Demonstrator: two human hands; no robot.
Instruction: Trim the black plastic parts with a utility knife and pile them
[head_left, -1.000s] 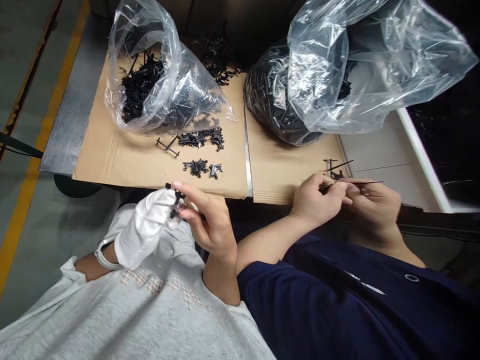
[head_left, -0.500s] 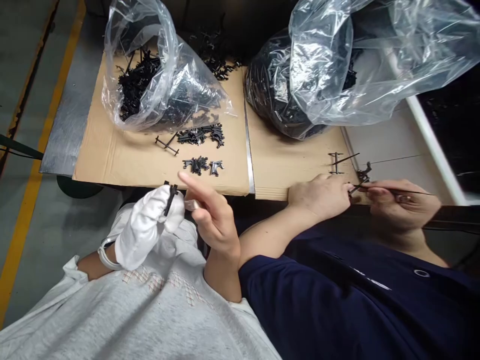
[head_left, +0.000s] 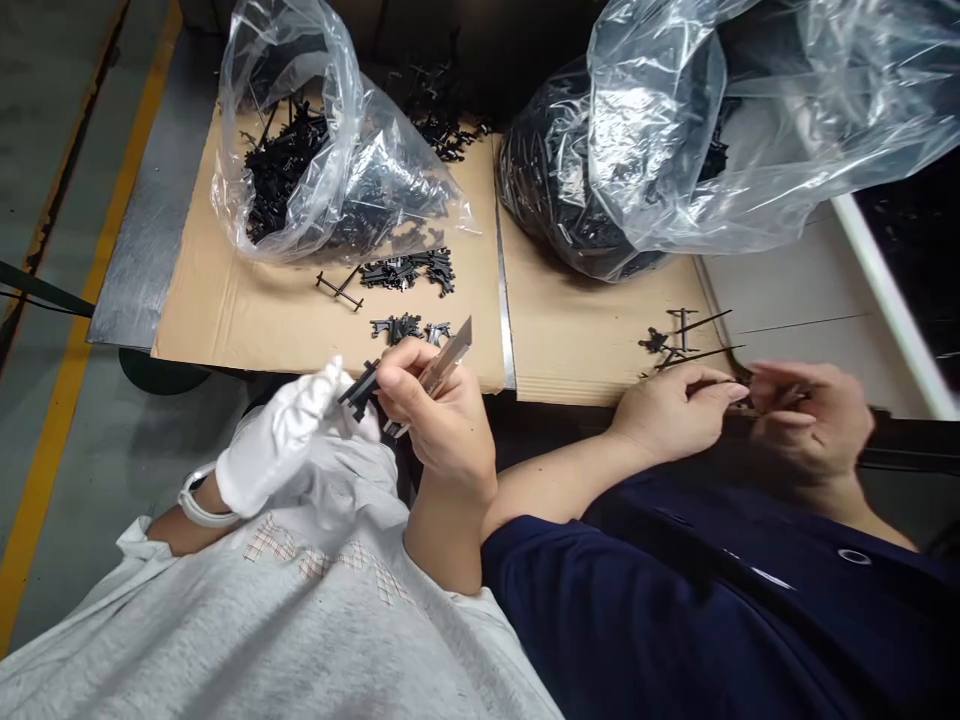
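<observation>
In a white glove, my left hand has its fingers spread around a small black plastic part. The part lies against the glove, and its right end is at the thumb and forefinger of my right hand. That bare right hand is closed around a slim metal knife, whose blade points up and away from me. Just beyond my hands, a few black plastic parts lie on the cardboard, with a larger pile behind them. A thin black sprue frame lies left of the pile.
A clear plastic bag full of black parts stands at the back left, and a second bag at the right. A co-worker's hands handle something small beside more sprue pieces. A white tray edge bounds the right.
My right hand has turned, bringing the knife blade up and its thumb and forefinger to the black part. The part has tilted and shifted right; my gloved fingers have spread. The co-worker's frame is now down.
</observation>
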